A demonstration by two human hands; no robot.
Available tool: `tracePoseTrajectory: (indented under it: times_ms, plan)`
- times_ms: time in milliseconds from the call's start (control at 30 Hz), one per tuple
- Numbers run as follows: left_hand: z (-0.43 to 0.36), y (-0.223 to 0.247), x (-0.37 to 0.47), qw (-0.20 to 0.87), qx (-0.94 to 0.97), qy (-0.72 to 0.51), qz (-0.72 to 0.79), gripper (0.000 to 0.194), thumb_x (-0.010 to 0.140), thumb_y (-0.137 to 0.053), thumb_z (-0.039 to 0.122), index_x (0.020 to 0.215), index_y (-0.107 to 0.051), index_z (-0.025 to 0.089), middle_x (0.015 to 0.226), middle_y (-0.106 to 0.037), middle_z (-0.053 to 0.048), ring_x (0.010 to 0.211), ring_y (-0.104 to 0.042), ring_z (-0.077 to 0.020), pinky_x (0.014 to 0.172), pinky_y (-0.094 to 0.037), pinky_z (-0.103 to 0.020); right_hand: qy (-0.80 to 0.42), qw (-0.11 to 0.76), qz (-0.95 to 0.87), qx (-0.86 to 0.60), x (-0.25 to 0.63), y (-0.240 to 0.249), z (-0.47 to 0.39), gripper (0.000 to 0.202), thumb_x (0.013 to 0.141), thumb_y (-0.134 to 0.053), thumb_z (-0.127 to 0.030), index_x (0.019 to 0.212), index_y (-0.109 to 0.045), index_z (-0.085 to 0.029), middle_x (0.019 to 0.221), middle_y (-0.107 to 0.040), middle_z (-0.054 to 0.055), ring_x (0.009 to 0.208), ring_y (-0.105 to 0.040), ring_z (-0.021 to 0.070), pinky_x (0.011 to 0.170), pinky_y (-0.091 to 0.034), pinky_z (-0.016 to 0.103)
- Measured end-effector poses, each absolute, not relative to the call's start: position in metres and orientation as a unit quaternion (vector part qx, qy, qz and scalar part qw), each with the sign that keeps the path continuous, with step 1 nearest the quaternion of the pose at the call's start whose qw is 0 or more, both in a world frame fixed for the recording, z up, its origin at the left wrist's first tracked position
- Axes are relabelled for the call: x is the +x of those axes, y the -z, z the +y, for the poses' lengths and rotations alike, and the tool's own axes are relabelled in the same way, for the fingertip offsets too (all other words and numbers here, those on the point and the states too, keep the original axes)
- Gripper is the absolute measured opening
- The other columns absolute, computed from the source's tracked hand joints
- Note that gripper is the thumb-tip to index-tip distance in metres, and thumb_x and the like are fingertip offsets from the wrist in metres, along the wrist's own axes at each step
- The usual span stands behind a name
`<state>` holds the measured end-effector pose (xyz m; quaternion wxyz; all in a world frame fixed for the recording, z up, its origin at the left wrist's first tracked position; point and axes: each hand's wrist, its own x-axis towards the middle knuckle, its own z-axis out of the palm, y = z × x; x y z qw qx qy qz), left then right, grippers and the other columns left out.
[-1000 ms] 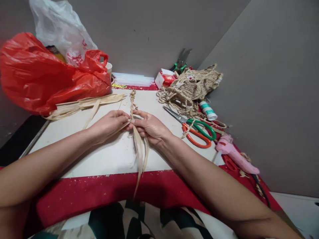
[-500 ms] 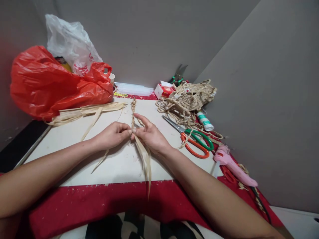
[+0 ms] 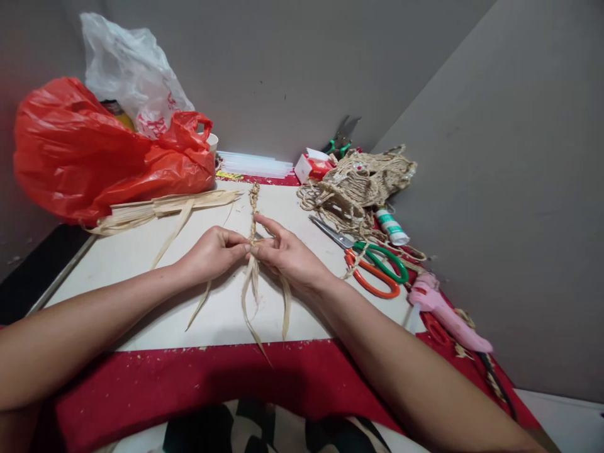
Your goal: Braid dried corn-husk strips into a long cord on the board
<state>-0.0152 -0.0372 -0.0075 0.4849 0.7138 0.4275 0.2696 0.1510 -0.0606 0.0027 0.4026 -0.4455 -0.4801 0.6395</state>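
A thin braid [image 3: 253, 204] of dried, straw-coloured husk lies upright in the middle of the white board [image 3: 212, 327]. At its lower end my left hand [image 3: 217, 251] pinches the strands between thumb and fingertips. My right hand [image 3: 287, 255] grips the same spot from the other side, thumb against them, its index finger stretched up along the braid. Several loose husk strips [image 3: 250, 308] hang below the fingers toward the front edge, one under each hand. Where exactly the strands cross is hidden by the fingertips.
Flat husk strips [image 3: 160, 211] lie at the back left beside a red plastic bag [image 3: 94, 157]. To the right are scissors [image 3: 363, 258], a heap of braided cord [image 3: 363, 182], a thread spool [image 3: 391, 228] and a pink glue gun [image 3: 443, 314]. A small red-and-white box [image 3: 312, 167] stands behind.
The wide husk strip that hung below my right hand now shows as separate narrow strips, one swung left to the middle. Both hands keep their pinch at nearly the same place.
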Motion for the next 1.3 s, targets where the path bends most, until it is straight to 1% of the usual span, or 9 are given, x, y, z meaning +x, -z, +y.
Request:
tracePoseTrajectory:
  times_ms: [100,333,467,600,733,867,1067,1167,1300]
  plan:
    - [-0.038,0.006,-0.015,0.473,0.722,-0.266,0.429,0.024,0.077,-0.051,0.026,0.073,-0.069,0.011,0.069,-0.067,-0.004,0.062,-0.054,-0.0122,0.065,-0.043,-0.026,-0.641,0.404,-0.48,-0.442,0.152,-0.001,-0.06,0.088,0.065,-0.071,-0.021,0.142,-0.029,-0.012,0.053,-0.046,-0.01,0.043,-0.031,0.004,0.043,-0.021,0.018]
    - [-0.04,-0.005,-0.013,0.439,0.754,-0.229,0.432,0.025,0.077,-0.048,0.024,0.065,-0.066,0.011,0.054,-0.053,0.001,0.052,-0.041,-0.0085,0.054,-0.034,-0.023,-0.56,0.382,-0.557,-0.48,0.151,0.002,-0.061,0.083,0.072,-0.064,-0.02,0.145,-0.024,-0.012,0.053,-0.036,-0.012,0.043,-0.029,0.0047,0.044,-0.022,0.019]
    - [-0.04,0.001,-0.011,0.412,0.763,-0.243,0.434,0.024,0.075,-0.047,0.023,0.057,-0.059,0.013,0.051,-0.045,0.003,0.052,-0.038,-0.0082,0.053,-0.031,-0.023,-0.467,0.374,-0.622,-0.504,0.15,0.008,-0.061,0.076,0.075,-0.059,-0.018,0.144,-0.028,-0.016,0.057,-0.042,-0.008,0.048,-0.034,0.0063,0.049,-0.028,0.019]
    - [-0.041,0.005,-0.01,0.374,0.765,-0.264,0.452,0.024,0.074,-0.046,0.021,0.05,-0.048,0.015,0.048,-0.035,0.005,0.05,-0.032,-0.0077,0.051,-0.027,-0.023,-0.428,0.344,-0.654,-0.521,0.151,0.008,-0.059,0.069,0.076,-0.059,-0.022,0.14,-0.037,-0.013,0.059,-0.048,-0.006,0.052,-0.039,0.0084,0.053,-0.033,0.021]
    - [-0.042,0.004,-0.011,0.372,0.759,-0.276,0.458,0.024,0.074,-0.044,0.022,0.052,-0.048,0.015,0.05,-0.035,0.005,0.052,-0.033,-0.008,0.051,-0.027,-0.022,-0.393,0.317,-0.683,-0.528,0.155,0.007,-0.055,0.052,0.078,-0.058,-0.027,0.127,-0.054,-0.009,0.063,-0.057,0.0,0.058,-0.049,0.0122,0.058,-0.038,0.024]
    - [-0.043,0.003,-0.012,0.36,0.762,-0.286,0.455,0.025,0.073,-0.044,0.021,0.048,-0.042,0.016,0.049,-0.03,0.005,0.052,-0.032,-0.0083,0.051,-0.025,-0.022,-0.287,0.287,-0.743,-0.533,0.158,0.003,-0.054,0.027,0.082,-0.052,-0.023,0.101,-0.069,-0.015,0.08,-0.068,0.007,0.073,-0.059,0.0172,0.068,-0.042,0.027]
    - [-0.046,0.008,-0.012,0.294,0.803,-0.246,0.457,0.025,0.075,-0.043,0.021,0.051,-0.046,0.017,0.047,-0.038,0.003,0.05,-0.035,-0.0102,0.051,-0.024,-0.024,-0.161,0.127,-0.804,-0.559,0.155,-0.007,-0.059,0.024,0.085,-0.045,-0.023,0.077,-0.066,-0.015,0.077,-0.068,0.011,0.069,-0.058,0.0179,0.063,-0.037,0.027]
    - [-0.047,0.01,-0.013,0.259,0.819,-0.231,0.457,0.024,0.077,-0.043,0.023,0.054,-0.047,0.018,0.049,-0.043,0.002,0.049,-0.036,-0.011,0.051,-0.024,-0.025,-0.253,0.122,-0.78,-0.56,0.154,-0.011,-0.056,0.023,0.083,-0.044,-0.021,0.064,-0.056,-0.015,0.062,-0.06,0.006,0.057,-0.05,0.0135,0.056,-0.034,0.025]
    - [-0.047,0.011,-0.012,0.257,0.823,-0.245,0.445,0.024,0.077,-0.042,0.023,0.055,-0.048,0.018,0.049,-0.043,0.002,0.049,-0.035,-0.0108,0.052,-0.024,-0.026,-0.576,0.178,-0.583,-0.545,0.154,-0.012,-0.055,0.025,0.081,-0.039,-0.021,0.057,-0.045,-0.017,0.044,-0.041,-0.004,0.035,-0.029,0.0065,0.038,-0.021,0.021]
